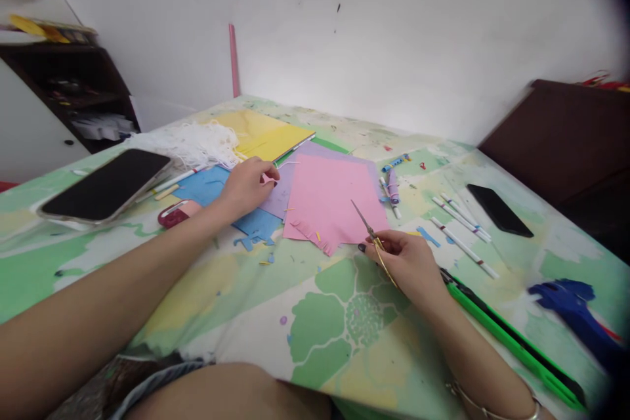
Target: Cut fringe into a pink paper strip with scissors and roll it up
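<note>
My left hand [250, 185] hovers over the lilac and blue sheets with its fingers curled together. A thin white strand of yarn [291, 163] shows at its fingertips. Behind that hand lies a loose heap of white yarn [189, 142]. My right hand [404, 261] holds small gold-handled scissors [378, 244], their blades pointing up and left over a pink sheet [335, 193]. The sheet's lower edge carries a fringed pink strip [315, 236]. Under the pink sheet is a lilac sheet [279, 191], and a blue sheet [201, 185] lies to the left.
A yellow pad [266, 134] lies behind the sheets. On the left are a large phone [105, 184] and a dark red object [172, 213]. White sticks [465, 248], a black phone [499, 210], a green cutter knife [516, 341] and a blue tool [573, 308] occupy the right.
</note>
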`<state>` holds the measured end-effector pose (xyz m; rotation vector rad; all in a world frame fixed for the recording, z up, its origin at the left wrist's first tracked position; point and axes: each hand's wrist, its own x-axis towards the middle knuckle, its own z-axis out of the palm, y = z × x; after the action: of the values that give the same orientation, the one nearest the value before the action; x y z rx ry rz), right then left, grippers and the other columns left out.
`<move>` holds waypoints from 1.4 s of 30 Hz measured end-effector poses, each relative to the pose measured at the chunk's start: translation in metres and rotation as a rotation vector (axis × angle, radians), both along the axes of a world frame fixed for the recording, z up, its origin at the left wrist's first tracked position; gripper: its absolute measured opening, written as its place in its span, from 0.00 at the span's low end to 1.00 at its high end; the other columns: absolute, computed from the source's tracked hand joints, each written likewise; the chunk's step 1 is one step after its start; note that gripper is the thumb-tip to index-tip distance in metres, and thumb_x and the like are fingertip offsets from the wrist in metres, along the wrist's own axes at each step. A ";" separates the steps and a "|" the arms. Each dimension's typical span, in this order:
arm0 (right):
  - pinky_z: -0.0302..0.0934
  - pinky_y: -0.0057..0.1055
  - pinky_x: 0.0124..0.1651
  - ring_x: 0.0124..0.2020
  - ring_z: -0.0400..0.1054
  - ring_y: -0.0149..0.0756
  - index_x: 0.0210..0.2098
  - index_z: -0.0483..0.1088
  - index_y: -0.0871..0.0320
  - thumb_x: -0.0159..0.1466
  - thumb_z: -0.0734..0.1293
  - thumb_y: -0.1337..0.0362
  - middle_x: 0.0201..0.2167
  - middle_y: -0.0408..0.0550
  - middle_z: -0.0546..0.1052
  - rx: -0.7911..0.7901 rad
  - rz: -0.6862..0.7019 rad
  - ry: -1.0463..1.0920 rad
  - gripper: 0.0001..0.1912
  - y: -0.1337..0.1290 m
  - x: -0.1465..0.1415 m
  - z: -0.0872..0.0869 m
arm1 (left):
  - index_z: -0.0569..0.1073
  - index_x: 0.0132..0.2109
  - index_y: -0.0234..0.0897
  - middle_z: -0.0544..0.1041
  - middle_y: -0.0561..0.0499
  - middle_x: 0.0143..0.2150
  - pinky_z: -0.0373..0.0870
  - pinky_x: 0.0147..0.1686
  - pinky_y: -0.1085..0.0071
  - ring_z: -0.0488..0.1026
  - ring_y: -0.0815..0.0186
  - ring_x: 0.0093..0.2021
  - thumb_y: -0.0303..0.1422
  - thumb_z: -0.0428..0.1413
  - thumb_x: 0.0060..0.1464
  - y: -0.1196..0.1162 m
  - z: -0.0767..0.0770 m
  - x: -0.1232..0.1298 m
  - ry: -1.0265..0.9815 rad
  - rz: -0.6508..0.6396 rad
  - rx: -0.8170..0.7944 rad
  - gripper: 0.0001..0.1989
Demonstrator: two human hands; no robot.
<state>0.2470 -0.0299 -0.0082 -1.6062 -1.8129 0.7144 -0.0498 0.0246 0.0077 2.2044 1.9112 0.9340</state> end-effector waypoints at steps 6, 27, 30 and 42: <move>0.52 0.27 0.23 0.21 0.65 0.34 0.31 0.77 0.60 0.53 0.65 0.59 0.19 0.46 0.74 0.007 -0.007 -0.072 0.13 0.002 -0.002 0.001 | 0.75 0.37 0.37 0.77 0.48 0.40 0.67 0.39 0.69 0.72 0.63 0.39 0.30 0.53 0.48 0.018 0.005 0.004 -0.169 -0.146 -0.041 0.09; 0.50 0.29 0.26 0.21 0.64 0.34 0.27 0.74 0.58 0.57 0.62 0.63 0.18 0.45 0.73 0.213 -0.052 -0.317 0.10 -0.001 0.001 0.010 | 0.72 0.35 0.35 0.78 0.43 0.37 0.65 0.40 0.64 0.72 0.57 0.41 0.30 0.50 0.54 0.061 0.010 0.021 -0.017 -0.052 -0.113 0.06; 0.48 0.29 0.27 0.23 0.64 0.35 0.24 0.73 0.58 0.58 0.62 0.65 0.20 0.47 0.72 0.253 -0.050 -0.467 0.10 -0.001 0.001 0.009 | 0.71 0.34 0.37 0.78 0.50 0.32 0.66 0.34 0.70 0.73 0.64 0.33 0.31 0.52 0.52 0.023 0.016 0.033 -0.094 -0.186 -0.168 0.04; 0.59 0.35 0.41 0.36 0.67 0.44 0.31 0.76 0.61 0.58 0.62 0.68 0.30 0.53 0.79 0.619 -0.116 -0.419 0.10 -0.007 0.018 0.012 | 0.73 0.37 0.37 0.76 0.51 0.31 0.64 0.32 0.70 0.69 0.67 0.30 0.33 0.51 0.53 -0.030 -0.006 0.051 -0.192 -0.348 -0.092 0.08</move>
<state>0.2646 -0.0372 0.0040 -1.4722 -1.9385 -0.2536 0.0012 -0.0056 0.0019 2.2030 1.3998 0.9360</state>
